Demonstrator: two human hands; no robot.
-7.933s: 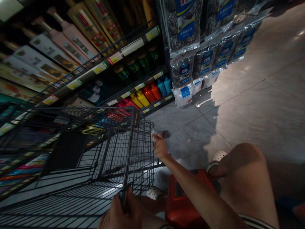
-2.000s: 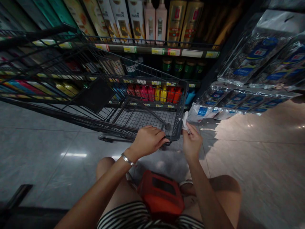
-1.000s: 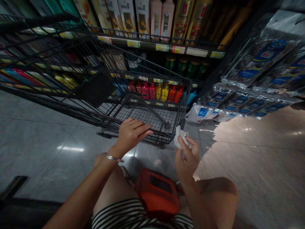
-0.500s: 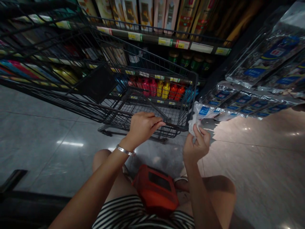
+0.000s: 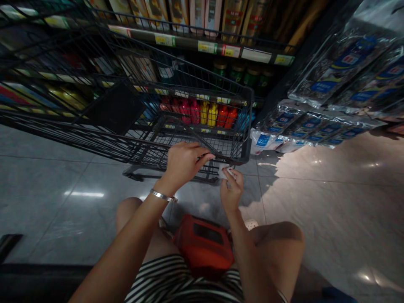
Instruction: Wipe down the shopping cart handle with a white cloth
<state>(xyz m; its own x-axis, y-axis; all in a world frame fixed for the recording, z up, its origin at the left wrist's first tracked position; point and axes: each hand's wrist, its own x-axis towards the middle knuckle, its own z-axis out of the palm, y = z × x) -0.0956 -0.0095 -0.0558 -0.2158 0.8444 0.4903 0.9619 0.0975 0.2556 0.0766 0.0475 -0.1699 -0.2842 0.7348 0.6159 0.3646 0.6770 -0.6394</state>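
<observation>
A black wire shopping cart (image 5: 132, 105) lies tipped on its side on the grey tiled floor. My left hand (image 5: 184, 162), with a silver bracelet at the wrist, grips the cart's lower wire frame, fingers curled round it. My right hand (image 5: 232, 189) pinches a small crumpled white wipe (image 5: 224, 171) and presses it against the frame just below the cart's near corner. I sit low, with a red stool (image 5: 203, 246) between my bare knees.
Shelves (image 5: 202, 46) behind the cart carry tall shampoo bottles, green jars and small coloured bottles (image 5: 208, 114). Packs of steel scourers (image 5: 331, 80) hang at the right down to the floor. Glossy floor tiles (image 5: 331, 202) spread out to the right.
My right hand has come down and left with the wipe, from the cart's right corner to the lower frame beside my left hand. The left hand keeps its grip.
</observation>
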